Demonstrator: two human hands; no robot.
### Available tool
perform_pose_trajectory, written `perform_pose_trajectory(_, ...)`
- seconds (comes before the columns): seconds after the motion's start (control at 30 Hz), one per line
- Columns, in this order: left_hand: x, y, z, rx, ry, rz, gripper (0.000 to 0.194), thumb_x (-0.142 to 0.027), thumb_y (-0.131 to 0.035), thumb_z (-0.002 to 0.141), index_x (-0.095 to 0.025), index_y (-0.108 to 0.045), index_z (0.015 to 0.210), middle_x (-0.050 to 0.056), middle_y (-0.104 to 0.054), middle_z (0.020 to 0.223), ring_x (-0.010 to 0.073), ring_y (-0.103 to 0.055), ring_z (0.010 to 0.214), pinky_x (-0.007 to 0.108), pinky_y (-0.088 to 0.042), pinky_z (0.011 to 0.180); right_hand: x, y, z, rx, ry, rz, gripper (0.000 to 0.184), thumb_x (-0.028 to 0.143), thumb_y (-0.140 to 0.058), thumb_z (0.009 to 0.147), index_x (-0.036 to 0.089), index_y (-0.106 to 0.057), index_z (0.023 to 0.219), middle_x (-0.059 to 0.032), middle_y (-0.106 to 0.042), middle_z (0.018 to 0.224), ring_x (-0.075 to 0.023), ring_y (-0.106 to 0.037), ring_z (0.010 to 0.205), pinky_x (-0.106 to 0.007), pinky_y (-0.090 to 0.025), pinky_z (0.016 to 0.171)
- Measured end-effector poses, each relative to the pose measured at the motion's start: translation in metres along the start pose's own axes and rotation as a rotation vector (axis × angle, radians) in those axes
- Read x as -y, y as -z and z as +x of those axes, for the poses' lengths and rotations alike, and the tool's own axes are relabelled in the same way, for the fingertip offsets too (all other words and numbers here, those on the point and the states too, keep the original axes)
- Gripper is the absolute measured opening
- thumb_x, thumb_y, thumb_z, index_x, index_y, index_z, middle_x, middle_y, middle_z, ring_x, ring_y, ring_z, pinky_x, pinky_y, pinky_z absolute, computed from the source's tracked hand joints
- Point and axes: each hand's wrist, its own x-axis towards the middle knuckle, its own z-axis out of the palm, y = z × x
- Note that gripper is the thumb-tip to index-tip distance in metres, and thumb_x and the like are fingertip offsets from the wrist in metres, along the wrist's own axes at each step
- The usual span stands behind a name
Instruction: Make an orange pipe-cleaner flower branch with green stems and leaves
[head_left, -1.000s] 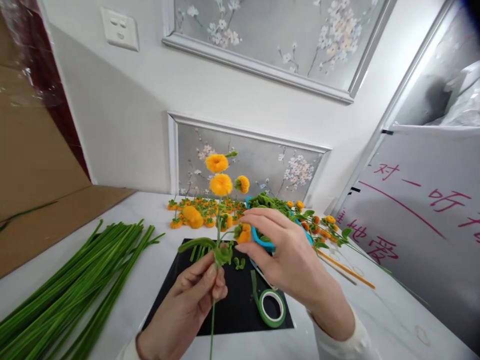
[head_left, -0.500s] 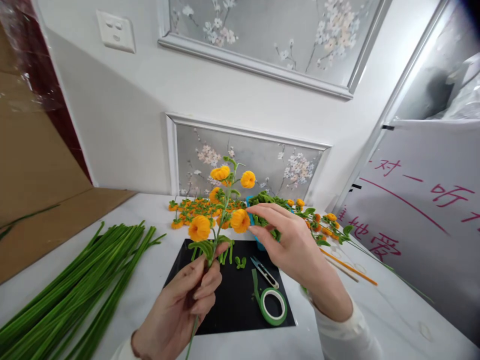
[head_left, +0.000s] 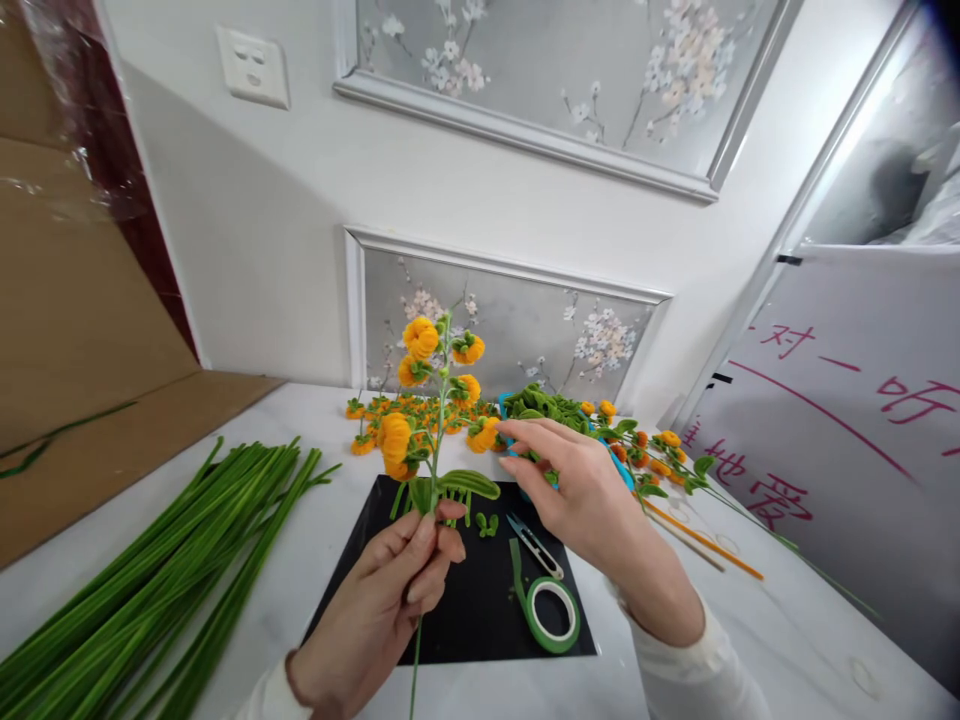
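My left hand (head_left: 390, 580) is closed around the green stem of an artificial flower spray (head_left: 440, 400), which stands upright above the black mat. The spray carries several fluffy yellow-orange blossoms and small green buds, with long green leaves (head_left: 469, 484) just over my fingers. To its right is my right hand (head_left: 574, 490), thumb and fingers apart, fingertips beside the lowest right blossom (head_left: 482, 435); whether they touch it I cannot tell. On the black mat (head_left: 480, 620) lie a roll of green tape (head_left: 574, 625), thread snips (head_left: 536, 547) and small green leaf pieces (head_left: 487, 525).
Long green pipe-cleaner stems (head_left: 172, 560) lie in a bundle at left. Behind the mat are many orange blossoms (head_left: 367, 425) and a blue basket (head_left: 621, 470) of green leaves (head_left: 551, 405). Finished-looking sprays (head_left: 664, 450) and thin orange sticks (head_left: 705, 540) lie at right; cardboard (head_left: 97, 440) stands at far left.
The spray has turned about its stem in my left hand, so blossoms and leaves face other ways. My right hand stays beside it with fingers apart.
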Motion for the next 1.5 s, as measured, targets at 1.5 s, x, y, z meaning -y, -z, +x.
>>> perform_pose_trajectory(1.5, 0.009, 0.004, 0.001, -0.105, -0.212, 0.208, 0.023, -0.036, -0.065, 0.077, -0.014, -0.066, 0.07, 0.002, -0.063, 0.055, 0.0106, -0.052, 0.052, 0.02, -0.039, 0.05, 0.003, -0.076, -0.012, -0.126, 0.324, 0.25, 0.026, 0.008, -0.05, 0.086, 0.02, -0.072, 0.082, -0.0047, -0.07, 0.082, -0.0131, -0.064, 0.072, -0.023, -0.052, 0.062)
